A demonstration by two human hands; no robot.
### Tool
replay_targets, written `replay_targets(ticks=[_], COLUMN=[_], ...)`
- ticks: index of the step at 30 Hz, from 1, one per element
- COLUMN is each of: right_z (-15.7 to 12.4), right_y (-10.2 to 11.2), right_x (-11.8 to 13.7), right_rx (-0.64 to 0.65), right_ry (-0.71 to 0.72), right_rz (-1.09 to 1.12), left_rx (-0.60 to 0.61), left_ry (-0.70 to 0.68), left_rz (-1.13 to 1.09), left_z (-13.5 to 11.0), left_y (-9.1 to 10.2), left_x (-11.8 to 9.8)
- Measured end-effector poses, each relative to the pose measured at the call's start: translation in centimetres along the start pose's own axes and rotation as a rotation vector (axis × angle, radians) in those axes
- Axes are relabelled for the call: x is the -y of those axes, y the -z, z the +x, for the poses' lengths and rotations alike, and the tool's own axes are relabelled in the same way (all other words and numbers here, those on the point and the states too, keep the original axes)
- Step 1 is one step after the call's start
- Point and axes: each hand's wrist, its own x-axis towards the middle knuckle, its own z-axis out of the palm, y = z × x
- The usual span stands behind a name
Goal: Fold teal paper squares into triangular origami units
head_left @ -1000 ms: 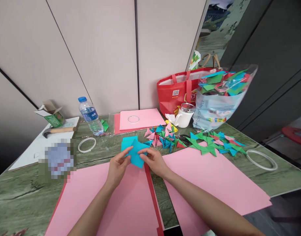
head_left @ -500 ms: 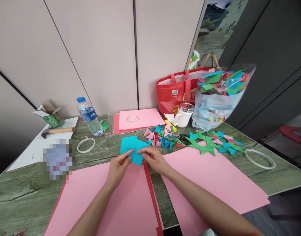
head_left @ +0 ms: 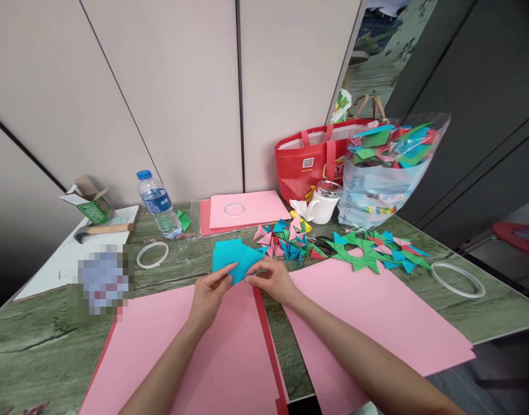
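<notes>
Between my two hands is a blue sheet of paper (head_left: 242, 266), partly folded. My left hand (head_left: 210, 294) pinches its near left side with thumb and fingers. On the right edge, my right hand (head_left: 275, 281) grips the same sheet with fingertips pressed together. Just behind it, more blue paper (head_left: 223, 251) lies on the table, and the two overlap in view. Pink sheets of paper (head_left: 182, 351) edged by red lie under my left forearm, and another pink stack (head_left: 368, 317) is under my right forearm.
Folded paper pieces (head_left: 286, 242) form a pile beyond my right hand, beside folded paper rings (head_left: 355, 251). Farther back stand a white mug (head_left: 322, 204), a red bag (head_left: 294, 167) and a plastic bag (head_left: 372, 196). Leftward are a water bottle (head_left: 158, 202), tape roll (head_left: 152, 255) and hammer (head_left: 104, 230).
The blue sheet's lower corner has gone up, so less paper hangs below my fingers. My right hand has shifted slightly right and down along its edge. My left hand stays nearly in place.
</notes>
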Motion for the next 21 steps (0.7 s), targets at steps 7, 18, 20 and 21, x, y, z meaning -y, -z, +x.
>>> replay_targets(ticks=[7,18,20,21], right_z=[-0.4,-0.7,-0.7,-0.7], right_y=[-0.9,-1.1,-1.1,-1.1], right_x=[0.2,1.3,1.3,1.3], right_rx=[-0.091,-0.141,-0.147,-0.155], right_ry=[-0.142,-0.171,-0.171,-0.168], right_rz=[0.309,0.340,0.343,0.336], left_rx=[0.012,-0.081,-0.079,-0.081], left_ry=[0.009,0.078,0.075,0.072], left_rz=[-0.066,-0.150,-0.157,-0.159], left_z=[-0.4,-0.8,-0.8,-0.8], left_y=[-0.6,-1.6,-1.7,-1.7], left_x=[-0.1,0.1,0.0,0.0])
